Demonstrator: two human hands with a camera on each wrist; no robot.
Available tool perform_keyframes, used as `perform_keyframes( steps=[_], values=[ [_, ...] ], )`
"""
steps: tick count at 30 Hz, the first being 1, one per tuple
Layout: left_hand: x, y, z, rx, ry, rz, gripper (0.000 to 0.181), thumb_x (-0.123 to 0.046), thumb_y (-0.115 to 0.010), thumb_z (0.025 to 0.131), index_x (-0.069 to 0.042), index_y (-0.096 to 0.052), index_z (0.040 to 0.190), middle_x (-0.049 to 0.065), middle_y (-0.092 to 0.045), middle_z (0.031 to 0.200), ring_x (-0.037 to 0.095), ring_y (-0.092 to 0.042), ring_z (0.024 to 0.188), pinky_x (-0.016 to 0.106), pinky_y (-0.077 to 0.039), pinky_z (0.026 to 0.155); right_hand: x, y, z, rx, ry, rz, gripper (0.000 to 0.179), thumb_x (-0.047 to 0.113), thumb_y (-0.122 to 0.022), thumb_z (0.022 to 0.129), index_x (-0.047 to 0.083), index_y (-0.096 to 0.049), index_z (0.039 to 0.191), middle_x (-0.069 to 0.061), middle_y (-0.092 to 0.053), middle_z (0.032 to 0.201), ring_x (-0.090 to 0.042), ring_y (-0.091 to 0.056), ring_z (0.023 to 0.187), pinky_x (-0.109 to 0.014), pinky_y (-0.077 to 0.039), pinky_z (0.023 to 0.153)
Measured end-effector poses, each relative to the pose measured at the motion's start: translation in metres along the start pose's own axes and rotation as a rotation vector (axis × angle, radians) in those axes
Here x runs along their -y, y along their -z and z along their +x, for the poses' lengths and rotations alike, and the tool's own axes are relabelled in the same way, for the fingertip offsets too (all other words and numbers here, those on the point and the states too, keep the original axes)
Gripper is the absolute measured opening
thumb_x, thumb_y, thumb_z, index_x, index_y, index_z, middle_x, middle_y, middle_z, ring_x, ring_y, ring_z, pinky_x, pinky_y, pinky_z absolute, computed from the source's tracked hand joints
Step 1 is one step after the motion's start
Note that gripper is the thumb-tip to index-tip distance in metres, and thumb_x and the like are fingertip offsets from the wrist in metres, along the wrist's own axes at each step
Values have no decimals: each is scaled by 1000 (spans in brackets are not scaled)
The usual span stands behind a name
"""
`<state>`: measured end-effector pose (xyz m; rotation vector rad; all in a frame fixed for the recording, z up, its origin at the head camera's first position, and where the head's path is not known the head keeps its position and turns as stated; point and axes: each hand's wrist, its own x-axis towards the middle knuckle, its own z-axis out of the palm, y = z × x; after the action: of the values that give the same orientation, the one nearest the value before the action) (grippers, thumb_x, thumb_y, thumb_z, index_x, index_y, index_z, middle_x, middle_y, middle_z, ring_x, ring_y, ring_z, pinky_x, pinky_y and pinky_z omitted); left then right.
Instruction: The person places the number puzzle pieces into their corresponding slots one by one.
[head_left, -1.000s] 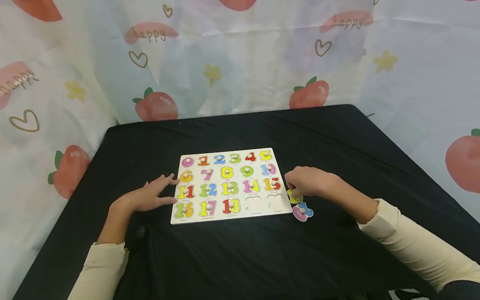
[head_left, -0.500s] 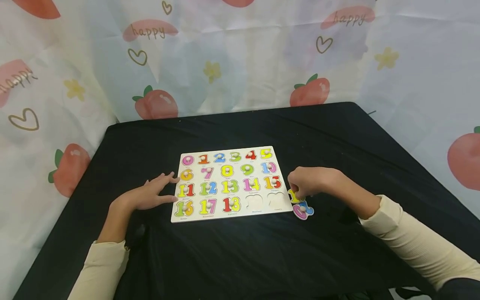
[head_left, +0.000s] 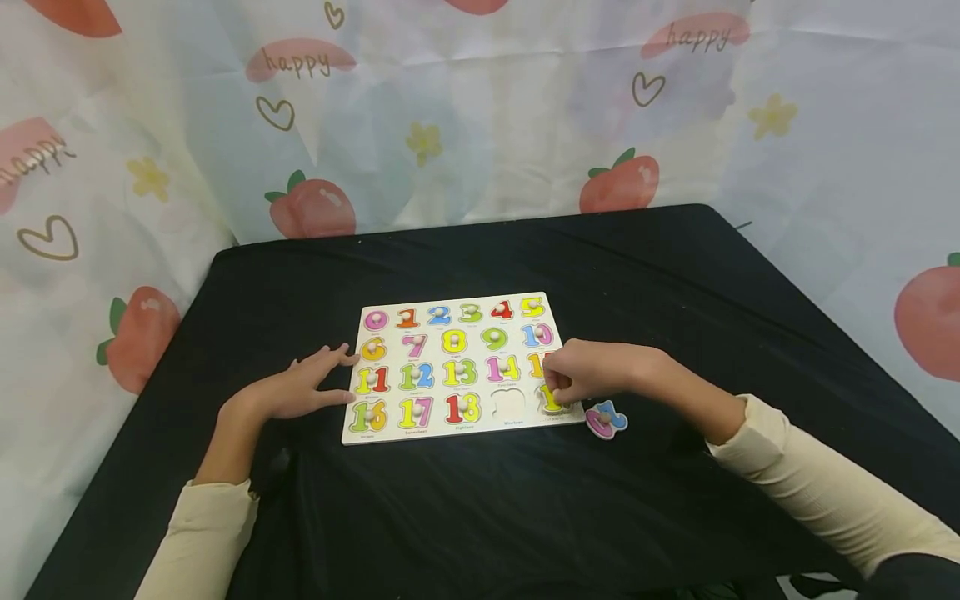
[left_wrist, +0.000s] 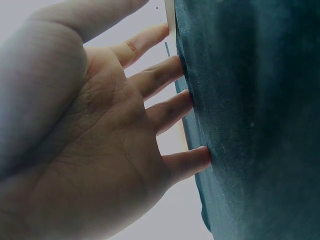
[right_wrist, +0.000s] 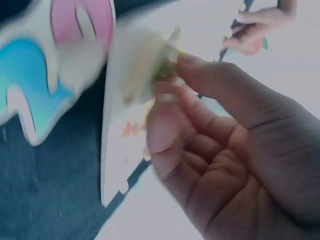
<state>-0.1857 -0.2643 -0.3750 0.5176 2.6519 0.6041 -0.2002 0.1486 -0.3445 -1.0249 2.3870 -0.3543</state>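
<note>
A pale wooden number puzzle board (head_left: 486, 423) lies on the black cloth, filled with knobbed number pieces except in the last two bottom-row places. My right hand (head_left: 592, 370) pinches a number piece (head_left: 552, 402) with a yellow 1 between thumb and fingers, over the board's bottom right corner. Its other digit is hidden by the hand, and it blurs in the right wrist view. My left hand (head_left: 303, 387) rests at the board's left edge, fingers spread, fingertips right at the rim. A blue and pink 20 piece (head_left: 606, 420) lies just off the right edge.
Black cloth (head_left: 465, 517) covers the table around the board. Behind and on both sides hangs a pale curtain (head_left: 480, 108) printed with fruit, hearts and flowers.
The right hand has picked up the yellow number piece from beside the board and carried it left over the bottom right corner. The left hand stays put.
</note>
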Motion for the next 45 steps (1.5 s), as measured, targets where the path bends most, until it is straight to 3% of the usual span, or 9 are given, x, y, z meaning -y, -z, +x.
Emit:
perform_keyframes(
  steps=[9, 20, 28, 33, 40, 45],
  values=[
    [-2, 0, 0, -1, 5, 15, 74, -46, -61, 88, -7, -34, 145, 23, -16, 152, 43, -5, 139, 67, -5, 103, 11, -18, 23, -126, 125, 1, 5, 14, -66, 88, 13, -61, 90, 12, -56, 68, -4, -53, 60, -22, -42, 57],
    [-3, 0, 0, 5, 1, 12, 74, -46, -61, 88, -7, -33, 145, 23, -16, 152, 43, -5, 139, 67, -4, 103, 13, -22, 23, -153, 140, 35, 8, 15, -68, 87, 13, -62, 92, 12, -59, 74, -3, -54, 63, -23, -45, 59],
    [-3, 1, -1, 4, 1, 3, 72, -43, -62, 88, -4, -35, 143, 26, -18, 151, 44, -5, 138, 68, -4, 103, 19, -28, 34, -201, 174, 2, 7, 16, -67, 87, 12, -61, 88, 13, -55, 68, -3, -51, 58, -21, -42, 57],
    [-4, 2, -1, -3, -4, -3, 73, -42, -62, 88, -3, -35, 143, 26, -18, 151, 45, -5, 138, 68, -4, 102, 22, -29, 35, -204, 139, 24, 9, 16, -69, 86, 12, -60, 88, 11, -57, 68, -3, -52, 56, -22, -41, 56],
    [-2, 0, 0, 7, 2, 4, 74, -45, -61, 88, -5, -34, 144, 26, -17, 151, 44, -5, 138, 68, -4, 102, 19, -27, 28, -191, 105, 10, 17, 22, -68, 88, 11, -62, 100, 10, -60, 69, -3, -53, 54, -23, -41, 53],
    [-3, 1, -1, 5, 2, 4, 75, -44, -62, 88, -5, -34, 144, 26, -17, 151, 44, -4, 138, 68, -4, 103, 12, -20, 14, -204, 45, -71, 12, 24, -68, 88, 16, -58, 88, 12, -54, 68, -4, -50, 55, -23, -39, 51]
  ],
)
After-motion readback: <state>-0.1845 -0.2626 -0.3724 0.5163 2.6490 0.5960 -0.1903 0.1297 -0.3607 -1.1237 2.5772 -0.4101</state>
